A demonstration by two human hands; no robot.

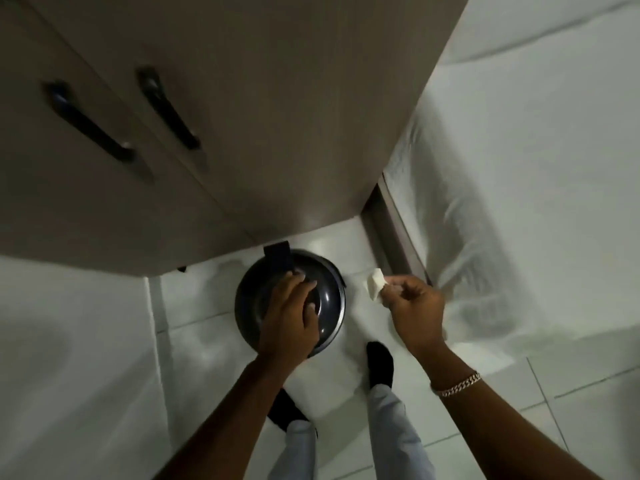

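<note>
1. Brown matte cabinet (207, 116) with two long black bar handles (90, 123) fills the top of my view, and smooth, glossy white floor tiles (194, 358) lie beneath it
2. Round, glossy dark-grey bin lid (330, 296) sits on the tiles just below the cabinet edge; it is domed and hard-looking
3. Left hand (289, 317) lies on the lid, fingers curled over its raised middle; I judge opening is the step in hand
4. Right hand (417, 306) hangs just right of the lid, thumb and fingertips pinching the scrap
5. Small white crumpled paper scrap (375, 284) looks soft and light; next the lid must lift so it drops inside
</note>
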